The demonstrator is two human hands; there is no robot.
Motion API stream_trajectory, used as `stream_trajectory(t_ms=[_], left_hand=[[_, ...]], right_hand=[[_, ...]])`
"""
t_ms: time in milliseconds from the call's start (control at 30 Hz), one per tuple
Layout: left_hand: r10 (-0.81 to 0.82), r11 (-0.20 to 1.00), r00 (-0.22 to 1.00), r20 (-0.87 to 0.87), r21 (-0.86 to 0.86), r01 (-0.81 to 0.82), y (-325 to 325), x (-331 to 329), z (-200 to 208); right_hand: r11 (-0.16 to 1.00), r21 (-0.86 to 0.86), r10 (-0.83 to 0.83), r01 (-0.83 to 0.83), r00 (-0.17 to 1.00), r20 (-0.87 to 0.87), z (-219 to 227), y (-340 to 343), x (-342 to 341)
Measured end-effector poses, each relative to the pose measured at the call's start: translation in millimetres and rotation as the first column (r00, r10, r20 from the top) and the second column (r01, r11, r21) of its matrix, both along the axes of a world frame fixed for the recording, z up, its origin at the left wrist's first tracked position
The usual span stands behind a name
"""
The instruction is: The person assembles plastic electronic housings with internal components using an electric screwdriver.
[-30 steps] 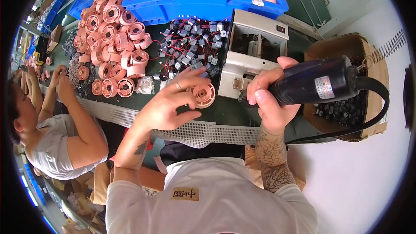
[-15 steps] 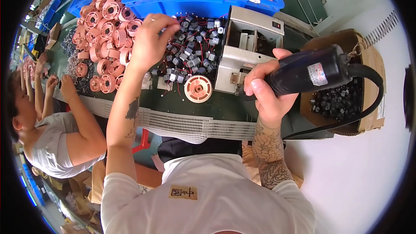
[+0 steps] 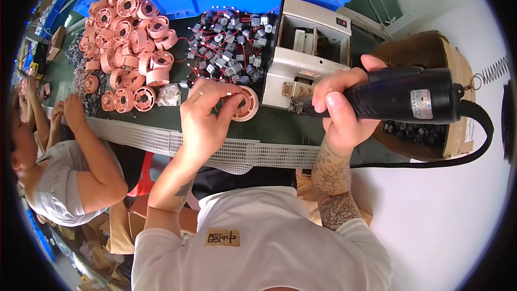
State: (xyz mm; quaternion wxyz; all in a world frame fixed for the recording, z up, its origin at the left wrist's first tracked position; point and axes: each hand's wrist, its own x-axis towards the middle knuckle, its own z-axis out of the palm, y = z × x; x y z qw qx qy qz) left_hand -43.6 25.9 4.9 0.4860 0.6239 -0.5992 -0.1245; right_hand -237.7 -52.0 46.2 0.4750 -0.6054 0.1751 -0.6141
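My left hand (image 3: 207, 118) is closed in a pinch beside a round pink plastic housing (image 3: 251, 109) lying on the dark green worktop. A bit of red wire with a small pale end shows at its fingertips; the rest of that piece is hidden by the fingers. In my right hand (image 3: 347, 105) is a black corded electric screwdriver (image 3: 404, 97), held sideways with its tip toward the front of a beige metal screw feeder (image 3: 279, 83). Small grey motors (image 3: 231, 43) with red wires are heaped beyond the housing.
Pink housings (image 3: 123, 31) are piled at left. More fill a blue bin (image 3: 237, 1) at the back. A small clear bag (image 3: 169, 95) lies near the pile. Perforated edging (image 3: 253, 154) borders the near side. A cardboard box (image 3: 458, 113) of dark parts stands right. Another person (image 3: 70, 178) works at left.
My left hand has come from above the motor heap down to the pink housing, with a red wire now at its fingertips. The screwdriver has shifted slightly right. The view has moved a little.
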Motion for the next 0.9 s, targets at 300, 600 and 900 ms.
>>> stream_trajectory(t_ms=[300,600,900], left_hand=[[0.116,0.99,0.974,-0.194,0.098,-0.098,-0.2,-2.8,-20.6],[0.065,0.933,0.874,-0.481,0.341,0.118,2.1,2.8,-21.3],[-0.131,0.96,0.911,-0.391,0.181,0.215,-2.1,9.3,-25.2]], right_hand=[[0.995,-0.06,-0.089,0.084,0.991,-0.096,-5.8,-4.1,1.2],[0.987,0.148,-0.058,0.069,0.995,-0.075,-7.3,1.0,1.8],[0.982,-0.119,0.132,-0.148,0.983,-0.131,5.6,-2.9,31.4]])
